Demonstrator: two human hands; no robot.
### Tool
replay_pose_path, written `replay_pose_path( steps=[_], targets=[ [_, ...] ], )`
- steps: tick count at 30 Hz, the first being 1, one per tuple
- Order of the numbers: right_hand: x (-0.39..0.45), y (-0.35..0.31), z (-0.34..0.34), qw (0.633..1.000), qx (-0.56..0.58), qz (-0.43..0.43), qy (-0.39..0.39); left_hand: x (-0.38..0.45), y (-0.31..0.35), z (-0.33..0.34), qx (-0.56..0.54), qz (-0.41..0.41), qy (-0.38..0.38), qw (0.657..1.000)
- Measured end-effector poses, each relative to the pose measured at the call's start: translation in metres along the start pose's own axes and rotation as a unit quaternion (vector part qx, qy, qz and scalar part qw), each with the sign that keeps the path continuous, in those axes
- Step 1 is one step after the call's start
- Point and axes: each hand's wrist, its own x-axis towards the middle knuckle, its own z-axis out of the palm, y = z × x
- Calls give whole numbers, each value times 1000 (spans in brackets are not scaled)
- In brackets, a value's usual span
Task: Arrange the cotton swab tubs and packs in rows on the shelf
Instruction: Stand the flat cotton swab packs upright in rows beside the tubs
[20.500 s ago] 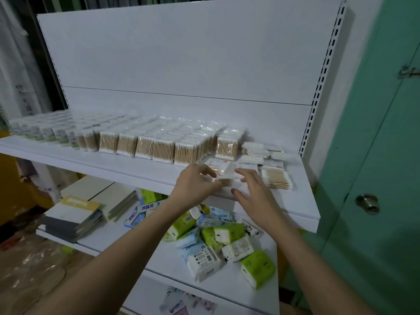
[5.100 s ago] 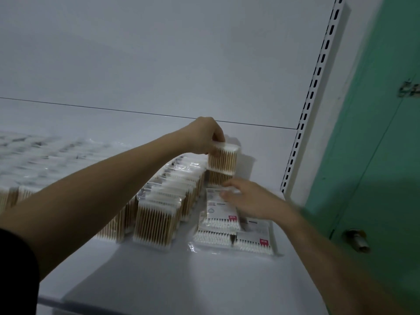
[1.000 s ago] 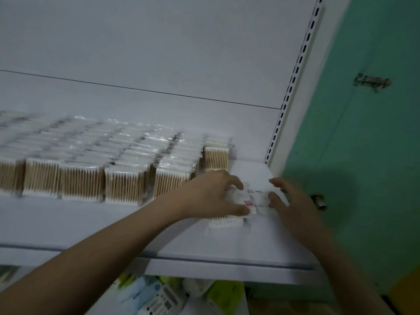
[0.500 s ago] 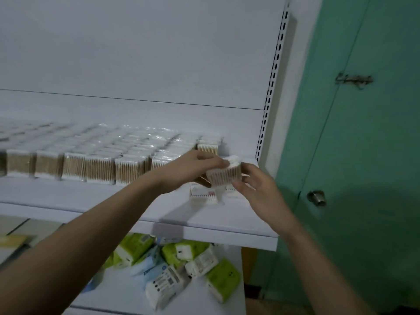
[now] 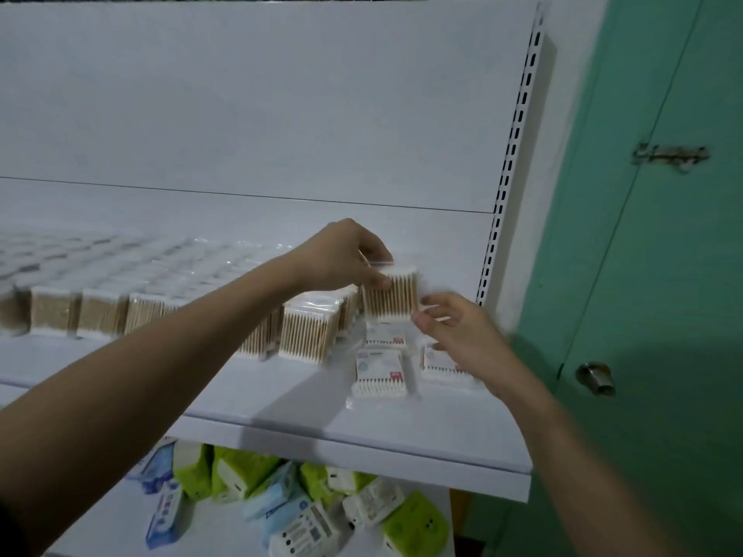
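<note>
- left hand pinches the top of a clear tub of wooden swabs, held up above the right end of the shelf, just off the last row of tubs.
- right hand is half open, fingertips at the tub's lower right corner, steadying more than gripping.
- i'd guess the tub is light, with thin stiff plastic that's a bit slick, so hold it by the flat sides, not the lid.
- flat packs lie on the shelf under the hands.
- half a second back the tub sat lower between both hands; now it's raised and further back, and the right hand has let go a bit.
</note>
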Motion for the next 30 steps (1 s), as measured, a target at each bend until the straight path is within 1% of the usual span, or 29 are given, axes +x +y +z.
replay_pose_path(
  steps=[3, 5, 7, 8, 10, 12, 14, 16, 17, 18, 20, 21, 22, 24, 25, 27, 29, 30],
  targets=[
    [26, 15, 5, 989, -146, 8, -21, 29, -25, 2, 30, -16, 4, 999],
    [37, 17, 13, 978, -196, 2, -75, 48, -42, 7, 35, -26, -2, 999],
    [44, 15, 23, 966, -213, 3, -150, 64, -54, 16, 42, -26, -12, 999],
    [48, 17, 28, 957, -234, -2, -173, 71, -57, 20, 57, -23, -16, 998],
    [53, 23, 33, 943, -289, -7, -167, 84, -62, 28, 92, -10, -24, 995],
    [52, 27, 35, 943, -297, 4, -152, 93, -66, 35, 110, 3, -39, 993],
    [46, 29, 32, 945, -281, 14, -169, 100, -71, 40, 122, 8, -56, 991],
    [41, 24, 25, 957, -217, 47, -185, 102, -74, 47, 132, 8, -79, 988],
    [42, 21, 19, 966, -186, 53, -171, 103, -75, 52, 139, 10, -90, 986],
    [48, 23, 12, 974, -183, 37, -131, 104, -76, 56, 148, 15, -97, 984],
    [66, 32, -5, 974, -227, -4, -21, 106, -78, 62, 167, 22, -97, 981],
    [74, 37, -12, 969, -246, 3, 5, 106, -79, 63, 174, 23, -93, 980],
    [80, 43, -15, 963, -267, 26, 4, 107, -80, 65, 184, 25, -90, 979],
    [88, 60, -16, 944, -312, 90, -51, 108, -81, 67, 213, 36, -85, 973],
    [90, 66, -15, 932, -337, 107, -79, 107, -81, 69, 230, 42, -82, 969],
    [91, 73, -11, 918, -363, 117, -106, 105, -81, 69, 258, 51, -64, 963],
    [91, 75, -10, 922, -354, 120, -106, 99, -77, 66, 269, 64, -33, 960],
    [91, 75, -10, 924, -349, 120, -102, 93, -73, 64, 255, 71, -17, 964]
  ],
)
